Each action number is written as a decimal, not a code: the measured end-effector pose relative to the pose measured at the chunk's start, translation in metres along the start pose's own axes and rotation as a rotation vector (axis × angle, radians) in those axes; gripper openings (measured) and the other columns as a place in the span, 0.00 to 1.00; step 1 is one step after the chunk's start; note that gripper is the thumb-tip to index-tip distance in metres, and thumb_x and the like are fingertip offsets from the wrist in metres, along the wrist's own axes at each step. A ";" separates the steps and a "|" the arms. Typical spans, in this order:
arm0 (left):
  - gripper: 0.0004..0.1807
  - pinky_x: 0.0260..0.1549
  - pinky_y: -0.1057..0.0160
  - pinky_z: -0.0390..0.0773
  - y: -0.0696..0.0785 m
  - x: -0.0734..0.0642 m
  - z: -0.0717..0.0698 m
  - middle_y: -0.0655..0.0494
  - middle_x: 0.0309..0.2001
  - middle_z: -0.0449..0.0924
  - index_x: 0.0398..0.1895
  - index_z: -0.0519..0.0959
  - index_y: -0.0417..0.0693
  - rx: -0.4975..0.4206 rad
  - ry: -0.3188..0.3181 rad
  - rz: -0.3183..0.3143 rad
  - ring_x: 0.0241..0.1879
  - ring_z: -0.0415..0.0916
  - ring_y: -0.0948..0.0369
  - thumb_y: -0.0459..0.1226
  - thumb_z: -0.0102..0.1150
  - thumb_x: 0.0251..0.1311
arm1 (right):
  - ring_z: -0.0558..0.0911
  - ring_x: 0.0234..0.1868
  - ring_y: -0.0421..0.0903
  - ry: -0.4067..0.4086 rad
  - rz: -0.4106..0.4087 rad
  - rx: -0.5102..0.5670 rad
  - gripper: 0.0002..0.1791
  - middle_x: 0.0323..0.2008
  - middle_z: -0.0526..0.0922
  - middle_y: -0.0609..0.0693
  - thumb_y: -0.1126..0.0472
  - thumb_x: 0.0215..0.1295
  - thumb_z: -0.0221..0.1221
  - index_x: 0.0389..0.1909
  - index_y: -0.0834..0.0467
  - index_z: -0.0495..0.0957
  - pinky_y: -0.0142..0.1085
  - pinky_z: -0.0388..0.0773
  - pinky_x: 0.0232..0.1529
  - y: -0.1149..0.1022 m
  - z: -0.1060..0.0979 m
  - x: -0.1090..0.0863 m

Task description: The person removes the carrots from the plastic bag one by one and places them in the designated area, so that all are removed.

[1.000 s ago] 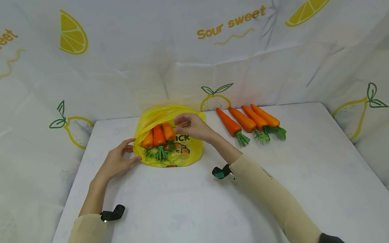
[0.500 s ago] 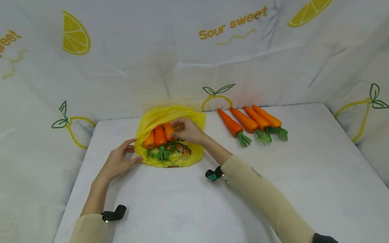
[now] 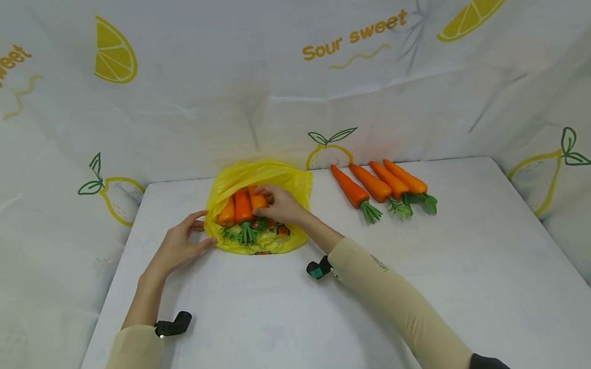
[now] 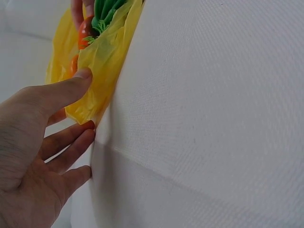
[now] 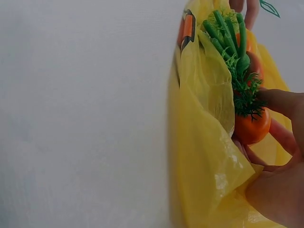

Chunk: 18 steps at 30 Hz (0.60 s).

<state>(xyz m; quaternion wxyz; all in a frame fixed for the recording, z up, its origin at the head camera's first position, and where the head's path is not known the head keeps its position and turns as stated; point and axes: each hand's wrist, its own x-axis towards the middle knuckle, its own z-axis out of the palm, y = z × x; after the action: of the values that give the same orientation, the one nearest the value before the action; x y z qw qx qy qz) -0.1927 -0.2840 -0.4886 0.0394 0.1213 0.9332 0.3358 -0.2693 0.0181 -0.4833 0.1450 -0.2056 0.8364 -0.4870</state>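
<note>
A yellow plastic bag (image 3: 293, 237) lies on the table at the back, its mouth spread around three orange carrots with green tops. My left hand (image 3: 181, 246) is at the bag's left edge; in the left wrist view its thumb lies on the yellow plastic (image 4: 107, 61) with the fingers behind. Inside the bag, my right hand (image 3: 282, 205) grips the rightmost carrot (image 3: 257, 199), thumb on one side and fingers on the other around the orange end (image 5: 252, 130). Beside it lie the middle carrot (image 3: 243, 205) and the left carrot (image 3: 226, 214).
Several more carrots (image 3: 374, 183) lie in a row to the right of the bag, leafy ends toward me. A white cloth with lemon prints (image 3: 268, 116) rises behind the table (image 3: 265, 316). Both wrists wear black cameras.
My right hand has moved left and slightly down, from over the bag's right part onto the rightmost carrot, and now grips it. The left hand has stayed at the bag's edge.
</note>
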 end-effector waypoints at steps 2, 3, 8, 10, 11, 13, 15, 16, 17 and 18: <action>0.41 0.72 0.30 0.74 0.000 0.000 0.000 0.33 0.64 0.84 0.80 0.67 0.41 -0.001 0.001 -0.001 0.65 0.82 0.35 0.41 0.74 0.68 | 0.82 0.69 0.62 0.000 0.006 -0.006 0.29 0.74 0.77 0.62 0.60 0.74 0.69 0.74 0.59 0.75 0.52 0.83 0.69 -0.001 0.001 -0.001; 0.41 0.71 0.30 0.74 0.000 0.000 0.000 0.32 0.64 0.84 0.80 0.67 0.41 -0.002 0.002 0.001 0.65 0.82 0.35 0.41 0.74 0.68 | 0.82 0.68 0.62 0.001 0.007 -0.010 0.29 0.74 0.77 0.62 0.60 0.74 0.69 0.73 0.59 0.76 0.52 0.83 0.69 -0.002 0.001 -0.001; 0.41 0.71 0.31 0.75 0.003 0.000 0.000 0.32 0.63 0.85 0.80 0.68 0.40 -0.013 0.004 0.016 0.63 0.83 0.36 0.41 0.75 0.68 | 0.83 0.65 0.61 0.002 0.012 -0.019 0.28 0.71 0.79 0.63 0.61 0.74 0.68 0.72 0.59 0.77 0.50 0.85 0.66 -0.004 0.000 -0.003; 0.41 0.71 0.31 0.75 0.003 0.000 -0.001 0.32 0.63 0.85 0.79 0.68 0.40 -0.015 0.004 0.017 0.63 0.83 0.36 0.41 0.75 0.68 | 0.83 0.65 0.60 -0.002 0.020 -0.017 0.27 0.71 0.79 0.63 0.61 0.74 0.68 0.71 0.58 0.77 0.49 0.85 0.65 -0.004 -0.001 -0.004; 0.41 0.71 0.31 0.75 0.003 0.000 -0.001 0.32 0.63 0.85 0.79 0.68 0.40 -0.014 0.004 0.018 0.63 0.83 0.36 0.40 0.75 0.68 | 0.83 0.65 0.60 -0.005 0.025 -0.015 0.27 0.71 0.79 0.63 0.61 0.74 0.68 0.71 0.58 0.77 0.49 0.86 0.65 -0.004 -0.002 -0.005; 0.41 0.71 0.31 0.75 0.002 0.000 -0.001 0.32 0.63 0.85 0.79 0.68 0.40 -0.008 0.003 0.015 0.63 0.83 0.36 0.41 0.75 0.67 | 0.82 0.65 0.60 -0.008 0.036 -0.009 0.26 0.72 0.79 0.63 0.61 0.74 0.68 0.71 0.57 0.78 0.49 0.86 0.64 -0.004 -0.003 -0.006; 0.41 0.71 0.31 0.75 0.002 0.000 -0.001 0.32 0.63 0.85 0.80 0.68 0.40 -0.002 0.003 0.013 0.64 0.83 0.36 0.40 0.75 0.68 | 0.82 0.65 0.59 -0.012 0.045 0.000 0.26 0.72 0.78 0.63 0.61 0.73 0.67 0.70 0.57 0.79 0.48 0.86 0.62 -0.005 -0.006 -0.008; 0.41 0.71 0.31 0.74 0.002 0.000 -0.001 0.32 0.63 0.85 0.80 0.68 0.40 -0.003 0.002 0.014 0.64 0.83 0.35 0.40 0.75 0.68 | 0.81 0.66 0.59 -0.013 0.046 0.003 0.25 0.72 0.78 0.63 0.60 0.73 0.67 0.70 0.56 0.79 0.48 0.86 0.62 -0.006 -0.007 -0.009; 0.41 0.71 0.31 0.74 0.001 0.000 -0.001 0.32 0.63 0.85 0.80 0.68 0.40 -0.002 0.002 0.013 0.64 0.83 0.35 0.40 0.75 0.68 | 0.81 0.66 0.59 -0.014 0.047 0.009 0.25 0.72 0.78 0.63 0.60 0.74 0.67 0.69 0.56 0.80 0.48 0.86 0.61 -0.006 -0.008 -0.010; 0.41 0.71 0.31 0.74 0.001 0.000 -0.001 0.32 0.63 0.85 0.80 0.68 0.40 -0.001 0.002 0.012 0.64 0.83 0.35 0.40 0.74 0.68 | 0.80 0.67 0.59 -0.015 0.047 0.011 0.24 0.71 0.79 0.62 0.59 0.74 0.67 0.69 0.56 0.80 0.47 0.85 0.61 -0.006 -0.010 -0.010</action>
<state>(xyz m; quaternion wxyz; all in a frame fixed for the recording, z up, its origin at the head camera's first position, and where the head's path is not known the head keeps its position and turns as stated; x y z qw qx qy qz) -0.1929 -0.2837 -0.4877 0.0367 0.1265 0.9324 0.3366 -0.2634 0.0277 -0.4731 0.1636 -0.1886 0.8372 -0.4865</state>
